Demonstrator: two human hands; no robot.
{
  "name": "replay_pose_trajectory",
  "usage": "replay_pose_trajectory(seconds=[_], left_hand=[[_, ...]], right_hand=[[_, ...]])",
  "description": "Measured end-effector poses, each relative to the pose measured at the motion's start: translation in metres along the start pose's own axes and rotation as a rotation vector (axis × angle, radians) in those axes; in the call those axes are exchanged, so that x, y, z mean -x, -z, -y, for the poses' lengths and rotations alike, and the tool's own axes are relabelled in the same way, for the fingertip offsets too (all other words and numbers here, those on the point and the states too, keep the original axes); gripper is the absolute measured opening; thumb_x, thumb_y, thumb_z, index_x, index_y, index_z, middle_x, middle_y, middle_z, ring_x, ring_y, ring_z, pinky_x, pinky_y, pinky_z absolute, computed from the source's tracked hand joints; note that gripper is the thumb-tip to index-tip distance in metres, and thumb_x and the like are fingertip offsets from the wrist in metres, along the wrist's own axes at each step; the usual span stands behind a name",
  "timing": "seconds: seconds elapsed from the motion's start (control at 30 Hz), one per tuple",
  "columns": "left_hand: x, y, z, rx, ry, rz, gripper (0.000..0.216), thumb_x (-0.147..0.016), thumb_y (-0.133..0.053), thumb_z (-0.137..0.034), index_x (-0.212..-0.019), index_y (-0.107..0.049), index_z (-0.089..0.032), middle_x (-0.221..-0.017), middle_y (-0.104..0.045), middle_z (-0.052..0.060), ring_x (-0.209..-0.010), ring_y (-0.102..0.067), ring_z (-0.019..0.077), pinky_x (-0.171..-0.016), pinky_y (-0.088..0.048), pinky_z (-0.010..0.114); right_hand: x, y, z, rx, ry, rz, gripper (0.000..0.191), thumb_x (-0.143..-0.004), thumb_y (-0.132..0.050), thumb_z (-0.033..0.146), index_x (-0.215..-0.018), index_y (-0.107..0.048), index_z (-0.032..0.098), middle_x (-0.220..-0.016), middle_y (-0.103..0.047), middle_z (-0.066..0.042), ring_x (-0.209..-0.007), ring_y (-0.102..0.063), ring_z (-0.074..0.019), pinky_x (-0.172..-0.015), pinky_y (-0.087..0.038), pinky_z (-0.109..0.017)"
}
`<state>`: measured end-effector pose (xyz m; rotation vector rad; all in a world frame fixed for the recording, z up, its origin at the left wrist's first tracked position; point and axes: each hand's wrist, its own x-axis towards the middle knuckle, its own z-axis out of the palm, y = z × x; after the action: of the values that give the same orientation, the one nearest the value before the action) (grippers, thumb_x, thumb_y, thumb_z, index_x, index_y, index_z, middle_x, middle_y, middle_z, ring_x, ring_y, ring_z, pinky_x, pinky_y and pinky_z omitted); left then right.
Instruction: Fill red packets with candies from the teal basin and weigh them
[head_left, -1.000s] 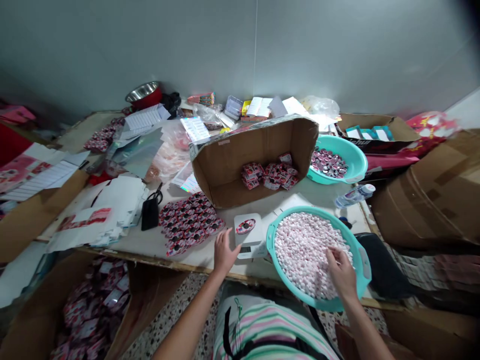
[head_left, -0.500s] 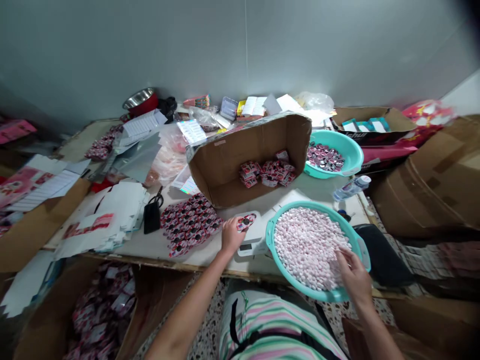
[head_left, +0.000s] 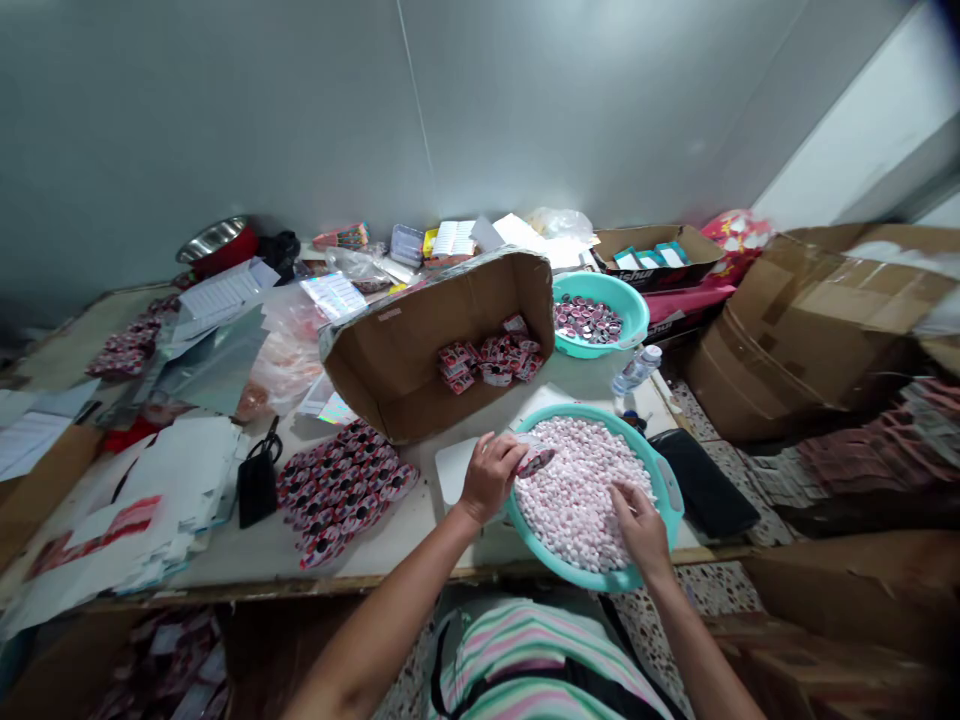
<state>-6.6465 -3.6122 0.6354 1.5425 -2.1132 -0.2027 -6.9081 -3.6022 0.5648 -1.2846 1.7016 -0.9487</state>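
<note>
The left hand (head_left: 491, 475) pinches a small red, white and black packet (head_left: 536, 461) between thumb and fingertips, holding it just above the near-left rim of the teal basin (head_left: 670, 492). The packet is flat and glossy, its print blurred. The basin sits at the table's front edge, heaped with small pink and white candies (head_left: 577, 480). The right hand (head_left: 637, 520) rests on the heap, fingers curled down into the candies; whether they grip any cannot be told. Matching packets (head_left: 341, 490) lie spread just left.
</note>
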Motion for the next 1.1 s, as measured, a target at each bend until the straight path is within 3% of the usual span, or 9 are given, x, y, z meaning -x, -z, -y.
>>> replay_pose_trajectory(seconds=[0.13,0.4,0.67,0.9,1.1], left_hand=[[0.002,-0.003,-0.002,-0.032,-0.001,0.060,0.032,-0.089,-0.045,-0.017,-0.118,-0.058,-0.025,-0.113,-0.063,0.007,-0.116,-0.053,0.0197,-0.107,-0.031,0.044],[-0.006,-0.013,-0.007,-0.065,0.005,0.037,0.032,-0.088,-0.048,-0.016,-0.116,-0.059,-0.027,-0.112,-0.065,0.005,-0.112,-0.056,0.0198,-0.103,-0.030,0.043],[-0.003,-0.008,-0.010,-0.079,0.027,-0.002,0.032,-0.088,-0.048,-0.018,-0.118,-0.056,-0.026,-0.116,-0.063,0.006,-0.113,-0.055,0.0212,-0.100,-0.030,0.041],[0.001,-0.008,-0.008,-0.051,0.087,0.053,0.034,-0.085,-0.052,-0.018,-0.117,-0.057,-0.026,-0.115,-0.063,0.007,-0.106,-0.058,0.0226,-0.097,-0.032,0.042],[0.001,-0.004,-0.014,0.189,0.247,-0.030,0.033,-0.083,-0.058,-0.027,-0.115,-0.058,-0.026,-0.110,-0.063,0.006,-0.102,-0.057,0.0222,-0.095,-0.039,0.040]], right_hand=[[0.002,0.002,-0.002,-0.025,-0.027,-0.013,0.046,-0.077,-0.051,0.056,-0.101,-0.060,0.018,-0.107,-0.065,-0.012,-0.103,-0.058,-0.0252,-0.085,-0.047,-0.036],[-0.007,0.003,0.000,-0.056,-0.069,-0.017,0.046,-0.075,-0.052,0.056,-0.099,-0.061,0.017,-0.108,-0.065,-0.012,-0.099,-0.060,-0.0259,-0.083,-0.048,-0.037],[-0.010,-0.002,0.004,-0.071,-0.067,-0.002,0.046,-0.076,-0.053,0.056,-0.100,-0.061,0.017,-0.108,-0.065,-0.012,-0.100,-0.060,-0.0256,-0.085,-0.047,-0.038],[-0.011,-0.001,0.000,-0.095,-0.077,-0.014,0.046,-0.075,-0.053,0.056,-0.100,-0.061,0.018,-0.107,-0.065,-0.011,-0.098,-0.060,-0.0251,-0.080,-0.050,-0.036],[-0.009,-0.002,0.000,-0.133,-0.108,-0.002,0.048,-0.074,-0.054,0.058,-0.099,-0.061,0.018,-0.105,-0.065,-0.010,-0.092,-0.061,-0.0248,-0.070,-0.054,-0.035]])
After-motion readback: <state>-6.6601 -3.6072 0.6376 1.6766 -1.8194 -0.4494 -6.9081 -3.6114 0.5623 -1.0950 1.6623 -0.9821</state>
